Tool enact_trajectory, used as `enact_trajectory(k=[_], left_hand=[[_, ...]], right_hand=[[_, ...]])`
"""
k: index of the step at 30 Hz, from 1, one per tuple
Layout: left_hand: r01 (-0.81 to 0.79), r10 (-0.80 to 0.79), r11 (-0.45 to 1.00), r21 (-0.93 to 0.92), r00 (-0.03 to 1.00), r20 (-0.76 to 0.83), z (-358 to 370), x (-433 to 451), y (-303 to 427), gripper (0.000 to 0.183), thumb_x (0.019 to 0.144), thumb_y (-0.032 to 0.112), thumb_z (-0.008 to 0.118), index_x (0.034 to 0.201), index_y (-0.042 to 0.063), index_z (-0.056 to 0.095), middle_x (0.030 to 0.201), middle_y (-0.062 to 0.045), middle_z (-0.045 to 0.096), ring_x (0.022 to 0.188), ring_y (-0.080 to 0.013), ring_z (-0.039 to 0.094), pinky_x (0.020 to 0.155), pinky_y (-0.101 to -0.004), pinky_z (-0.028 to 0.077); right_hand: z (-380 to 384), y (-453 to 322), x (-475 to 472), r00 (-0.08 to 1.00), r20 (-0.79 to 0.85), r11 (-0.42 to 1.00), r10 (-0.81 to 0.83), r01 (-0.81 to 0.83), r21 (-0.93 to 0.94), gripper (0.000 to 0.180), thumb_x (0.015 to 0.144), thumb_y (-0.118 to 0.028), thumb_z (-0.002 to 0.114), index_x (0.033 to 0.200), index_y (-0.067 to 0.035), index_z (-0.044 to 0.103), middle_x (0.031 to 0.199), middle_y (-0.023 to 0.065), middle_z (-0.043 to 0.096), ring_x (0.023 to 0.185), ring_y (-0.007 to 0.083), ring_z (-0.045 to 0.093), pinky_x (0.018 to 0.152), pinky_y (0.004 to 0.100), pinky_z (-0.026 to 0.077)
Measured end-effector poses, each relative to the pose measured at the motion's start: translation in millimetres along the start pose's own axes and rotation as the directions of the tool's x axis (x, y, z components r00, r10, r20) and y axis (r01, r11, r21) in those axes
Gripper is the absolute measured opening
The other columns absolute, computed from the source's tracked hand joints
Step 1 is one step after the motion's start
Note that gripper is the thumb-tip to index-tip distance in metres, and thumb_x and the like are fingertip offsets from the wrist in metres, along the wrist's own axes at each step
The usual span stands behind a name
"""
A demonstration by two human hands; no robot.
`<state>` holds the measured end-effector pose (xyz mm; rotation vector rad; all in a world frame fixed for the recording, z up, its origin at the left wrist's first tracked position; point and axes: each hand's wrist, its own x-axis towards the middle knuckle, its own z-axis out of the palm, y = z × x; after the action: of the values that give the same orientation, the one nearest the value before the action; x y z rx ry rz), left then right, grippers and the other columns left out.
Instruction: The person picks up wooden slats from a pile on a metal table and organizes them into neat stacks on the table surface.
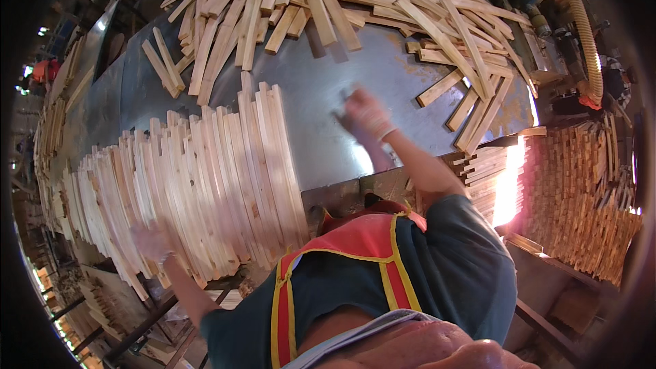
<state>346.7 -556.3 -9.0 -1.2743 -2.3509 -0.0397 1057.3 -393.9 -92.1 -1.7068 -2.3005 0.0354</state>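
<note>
My left hand (151, 241), blurred, lies over the near part of a row of pale wooden slats (200, 179). The slats sit side by side on the left of a metal-topped table (318, 133), their far ends uneven. Above the bare metal right of this row is my right hand (366, 110), blurred by motion, with a pale covering that looks like a glove. No slat shows in it; its finger positions are unclear. Beyond both hands, a loose heap of wooden strips (328, 2) lies crisscrossed along the table's far side, some ends pointing toward me.
A stack of wooden strips (569, 195) stands beyond the table's right end, beside a bright patch of light. A ribbed hose (584, 25) hangs at upper right. Metal rails (143, 330) run at lower left. A red apron (353, 241) with yellow edging covers my chest.
</note>
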Motion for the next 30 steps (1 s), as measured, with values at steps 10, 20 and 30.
enact_trajectory(k=[10,20,30], left_hand=[[-0.439,0.523,0.840,-0.319,0.811,0.261,-88.3,-218.0,353.7,0.083,0.084,0.053,0.076,0.149,0.009,0.049,0.150,-0.014,0.049,0.143,-0.0375,0.042,0.122,-0.0542,0.030],[-0.448,0.507,0.856,-0.259,0.827,0.244,-95.4,-220.7,358.4,0.083,0.084,0.058,0.072,0.148,0.009,0.050,0.148,-0.015,0.047,0.139,-0.0376,0.041,0.119,-0.0578,0.029],[-0.377,0.502,0.857,-0.352,0.766,0.402,-119.8,-209.0,355.7,0.077,0.090,0.057,0.070,0.150,0.014,0.051,0.151,-0.012,0.048,0.143,-0.0363,0.040,0.119,-0.0567,0.031]], right_hand=[[-109.0,392.2,-11.7,0.457,-0.095,0.452,0.885,-0.890,-0.064,0.076,0.084,-0.052,0.081,0.140,-0.005,0.060,0.135,0.0236,0.069,0.122,0.0408,0.067,0.102,0.0498,0.054],[-74.7,299.4,-55.9,0.738,0.119,0.725,0.664,-0.675,0.137,0.080,0.086,-0.028,0.081,0.155,-0.007,0.048,0.116,0.0260,0.075,0.105,0.0440,0.074,0.091,0.0453,0.058],[-21.7,4.2,-136.6,0.669,0.574,-0.212,0.473,-0.546,0.811,0.095,0.092,-0.016,0.081,0.169,-0.009,0.027,0.125,0.0162,0.071,0.098,0.0233,0.072,0.081,0.0348,0.062]])
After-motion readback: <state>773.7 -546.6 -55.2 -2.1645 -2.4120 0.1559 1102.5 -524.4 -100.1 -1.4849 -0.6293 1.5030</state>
